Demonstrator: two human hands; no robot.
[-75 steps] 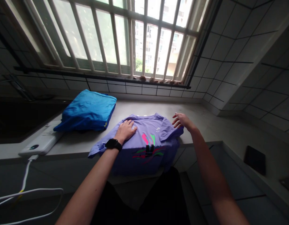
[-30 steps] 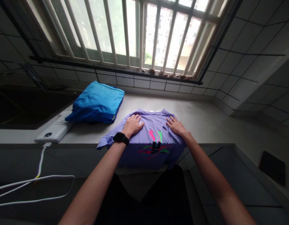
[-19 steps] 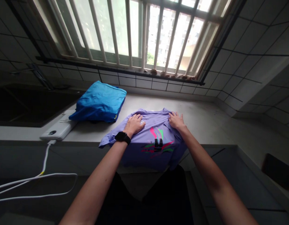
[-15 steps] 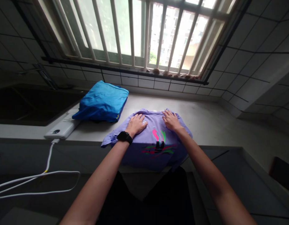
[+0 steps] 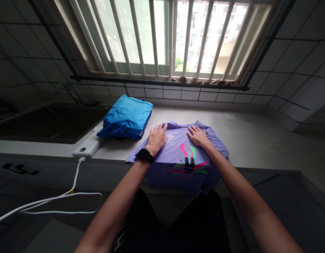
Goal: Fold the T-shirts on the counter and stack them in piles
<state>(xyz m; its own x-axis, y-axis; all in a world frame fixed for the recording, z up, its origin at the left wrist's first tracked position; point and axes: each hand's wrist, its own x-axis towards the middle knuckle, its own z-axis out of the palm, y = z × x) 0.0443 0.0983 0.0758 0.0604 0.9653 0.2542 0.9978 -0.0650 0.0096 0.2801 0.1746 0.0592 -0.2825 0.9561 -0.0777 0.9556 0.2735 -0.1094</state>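
Folded blue garment (image 5: 127, 117) on the pale counter (image 5: 252, 140), its near corner overlapping a white power bank (image 5: 88, 147) at the counter's front edge. White cable (image 5: 57, 200) hanging from the power bank and looping below. Dark sink (image 5: 49, 121) at left; barred window (image 5: 167, 38) above a tiled wall (image 5: 296, 59).

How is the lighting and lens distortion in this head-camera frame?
Head view: strong backlight from the barred window blows out the outdoors; the sink side and foreground fall into deep shadow; the purple T-shirt under both hands stays legible; wide-angle distortion bends the tile lines at the edges.
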